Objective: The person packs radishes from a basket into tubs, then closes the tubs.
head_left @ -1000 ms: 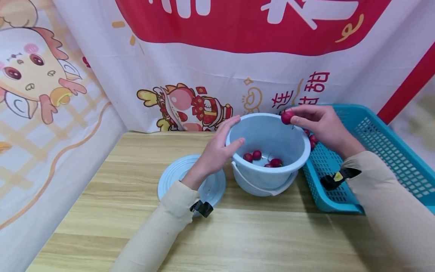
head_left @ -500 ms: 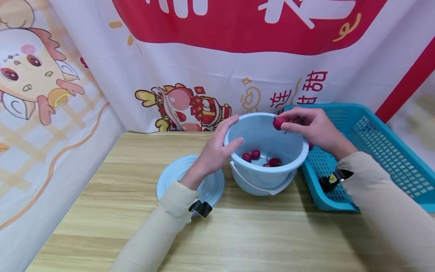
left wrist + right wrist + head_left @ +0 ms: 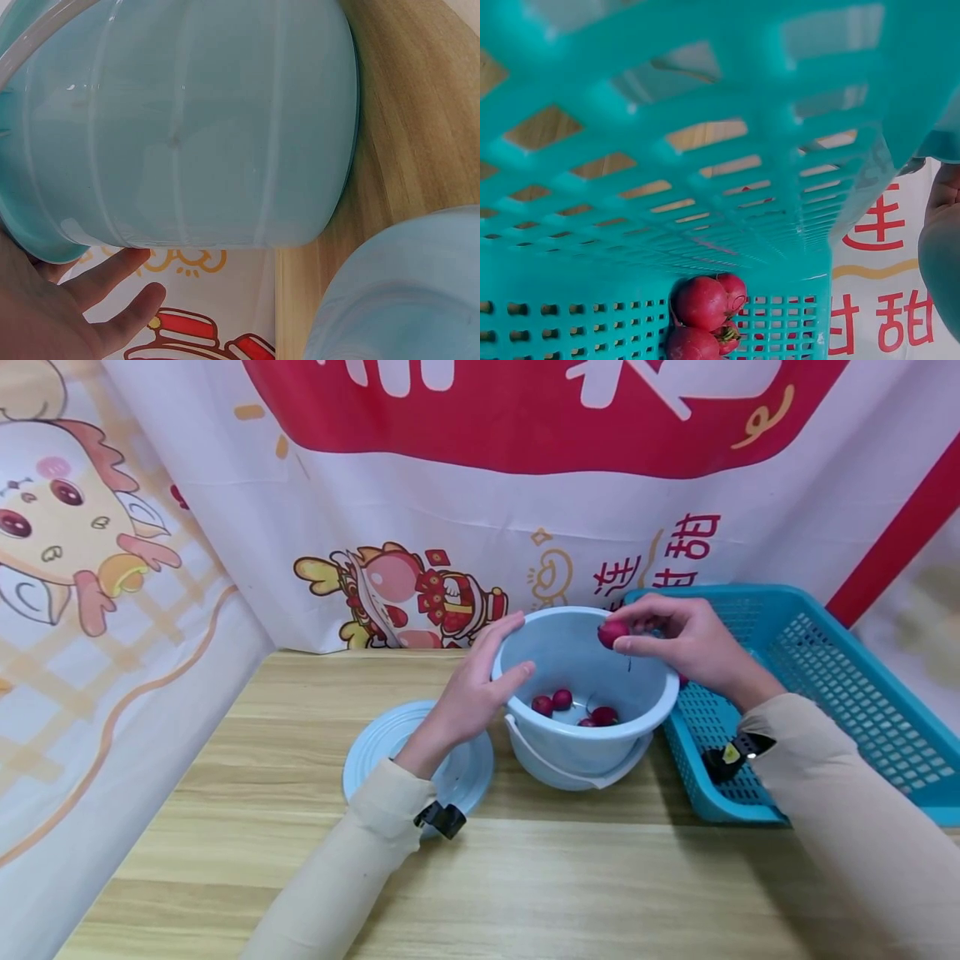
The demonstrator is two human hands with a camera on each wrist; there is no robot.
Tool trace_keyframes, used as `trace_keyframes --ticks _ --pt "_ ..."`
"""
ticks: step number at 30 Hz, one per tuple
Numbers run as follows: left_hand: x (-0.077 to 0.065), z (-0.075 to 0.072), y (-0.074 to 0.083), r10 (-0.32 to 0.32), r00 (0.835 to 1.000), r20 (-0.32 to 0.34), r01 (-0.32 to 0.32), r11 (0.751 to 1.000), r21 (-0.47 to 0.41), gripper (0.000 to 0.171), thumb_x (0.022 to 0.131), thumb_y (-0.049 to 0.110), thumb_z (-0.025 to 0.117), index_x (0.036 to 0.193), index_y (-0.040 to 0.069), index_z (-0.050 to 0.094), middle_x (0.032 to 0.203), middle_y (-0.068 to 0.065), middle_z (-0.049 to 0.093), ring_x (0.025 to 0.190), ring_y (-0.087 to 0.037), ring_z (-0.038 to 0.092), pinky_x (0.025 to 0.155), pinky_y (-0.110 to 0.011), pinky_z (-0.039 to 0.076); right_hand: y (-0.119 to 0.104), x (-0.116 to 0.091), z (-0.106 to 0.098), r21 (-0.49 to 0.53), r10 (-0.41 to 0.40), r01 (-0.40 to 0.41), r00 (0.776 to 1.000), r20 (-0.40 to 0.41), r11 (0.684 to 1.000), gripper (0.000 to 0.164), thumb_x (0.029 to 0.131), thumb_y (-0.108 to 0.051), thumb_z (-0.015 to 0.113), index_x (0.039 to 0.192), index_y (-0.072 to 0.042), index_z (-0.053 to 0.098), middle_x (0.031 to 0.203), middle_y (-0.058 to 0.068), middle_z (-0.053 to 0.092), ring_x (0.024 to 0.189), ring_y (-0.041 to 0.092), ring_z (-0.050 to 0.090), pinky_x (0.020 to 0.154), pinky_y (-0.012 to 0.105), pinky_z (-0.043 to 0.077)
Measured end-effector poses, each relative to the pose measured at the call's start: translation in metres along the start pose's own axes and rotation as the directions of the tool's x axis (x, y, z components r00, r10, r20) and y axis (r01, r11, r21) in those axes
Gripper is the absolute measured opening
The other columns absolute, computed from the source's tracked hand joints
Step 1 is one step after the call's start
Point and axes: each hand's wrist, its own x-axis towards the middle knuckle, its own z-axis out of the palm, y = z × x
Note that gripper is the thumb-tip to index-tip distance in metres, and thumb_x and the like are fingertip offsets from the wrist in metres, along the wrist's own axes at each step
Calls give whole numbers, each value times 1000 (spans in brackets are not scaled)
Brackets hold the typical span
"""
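Note:
A light blue bucket (image 3: 555, 756) stands upright on the wooden table, with several red radishes (image 3: 561, 699) on its floor. My left hand (image 3: 474, 689) holds the bucket's left rim, thumb over the inside and fingers along the outside; the left wrist view shows the fingers against its wall (image 3: 187, 135). My right hand (image 3: 686, 639) pinches a red radish (image 3: 612, 634) between thumb and fingers over the bucket's far right rim, its thin root hanging down. This radish is out of sight in the right wrist view, where only part of the hand (image 3: 941, 247) shows.
A teal mesh basket (image 3: 840, 647) stands right of the bucket, with several radishes (image 3: 701, 301) in one corner. Left of the bucket lies a round light blue lid (image 3: 468, 772), partly under my left forearm. A printed cloth (image 3: 420, 502) hangs behind the table (image 3: 525, 893).
My right hand has moved left with the radish, from above the bucket's right rim to over its opening, slightly lower. My left hand has stayed on the rim.

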Motion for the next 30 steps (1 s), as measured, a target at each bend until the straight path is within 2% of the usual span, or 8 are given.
trace_keyframes --ticks 30 --pt "1 0 0 2 1000 3 -2 1000 -10 68 103 40 57 166 27 34 175 9 27 161 -21 31 125 -62 36 3 2 0 -6 -30 30 1000 -8 1000 34 95 -20 80 129 -14 76 115 -11 74 105 22 62 79 24 57"
